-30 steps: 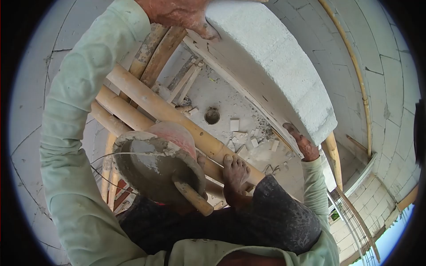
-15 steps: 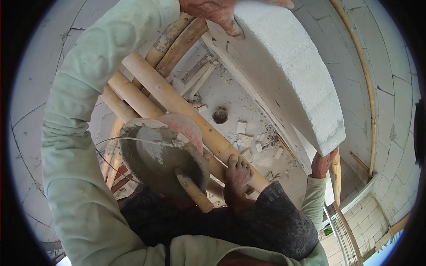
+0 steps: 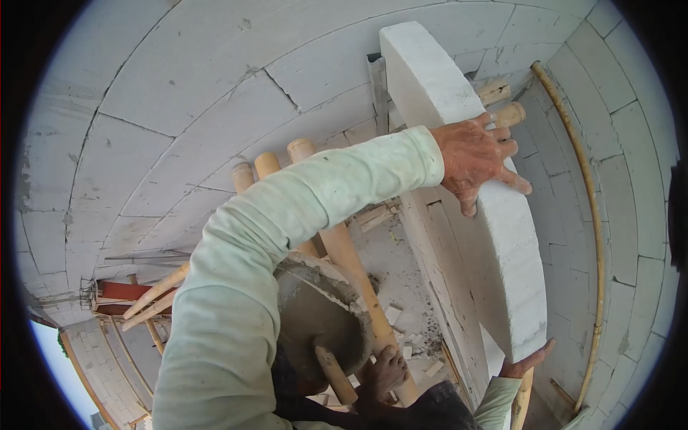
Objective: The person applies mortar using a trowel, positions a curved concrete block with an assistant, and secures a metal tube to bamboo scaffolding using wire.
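Observation:
A long white aerated concrete block (image 3: 512,251) stands on its narrow side along the top of a block wall (image 3: 430,236). My left hand (image 3: 479,159) lies across the block's upper face near its middle, fingers spread over the far edge and thumb down the near side. At the block's near end, my right hand (image 3: 527,360) is pressed against the lower corner with its fingers pointing outward; part of the palm is hidden. A bucket of grey mortar (image 3: 304,304) sits beside my left forearm, and a tool with a wooden handle (image 3: 335,374) sticks out of it.
Bamboo poles (image 3: 351,269) run under my bare foot (image 3: 387,369). Far below is a floor with rubble (image 3: 394,315). Block walls (image 3: 208,107) rise around me, and a thin bamboo pole (image 3: 584,158) leans at the right.
My left hand has shifted from the block's far end to its middle. My right hand stays at the near end, its fingers now extended. The view has swung up and left.

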